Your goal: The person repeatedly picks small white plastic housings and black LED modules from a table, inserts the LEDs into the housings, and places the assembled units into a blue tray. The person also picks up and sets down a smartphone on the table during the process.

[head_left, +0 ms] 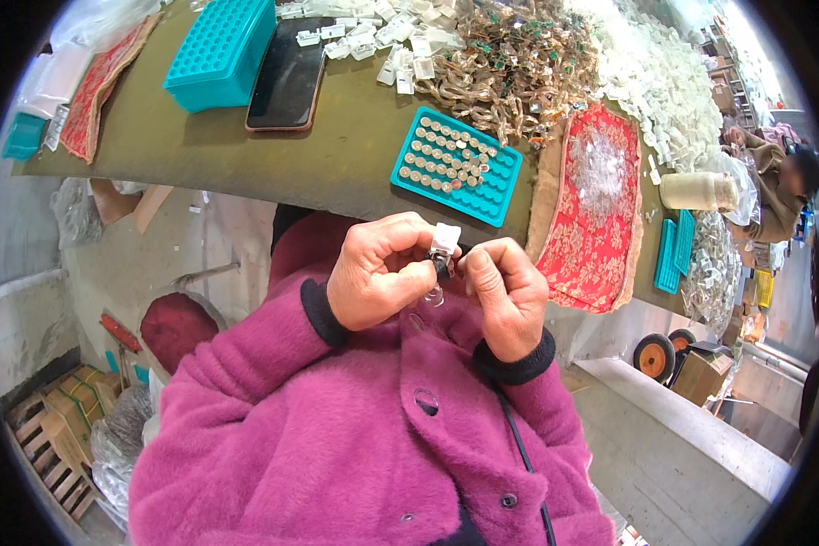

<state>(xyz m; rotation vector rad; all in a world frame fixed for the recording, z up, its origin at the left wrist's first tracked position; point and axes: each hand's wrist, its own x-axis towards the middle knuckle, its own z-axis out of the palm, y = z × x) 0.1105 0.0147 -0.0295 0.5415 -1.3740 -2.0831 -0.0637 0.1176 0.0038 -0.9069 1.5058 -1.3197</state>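
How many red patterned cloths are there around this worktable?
2: one red cloth at the left end of the table, another right of the turquoise tray. More could be hidden.

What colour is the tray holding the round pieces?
The tray is turquoise, best seen in the head view.

A person wears a fuzzy magenta coat (328,446), its long sleeves (255,359) ending in black knit cuffs (517,364), with round buttons (426,402) along the front, a thin black cord (522,455) down one side, and left hand (382,273) and right hand (505,296) bare.
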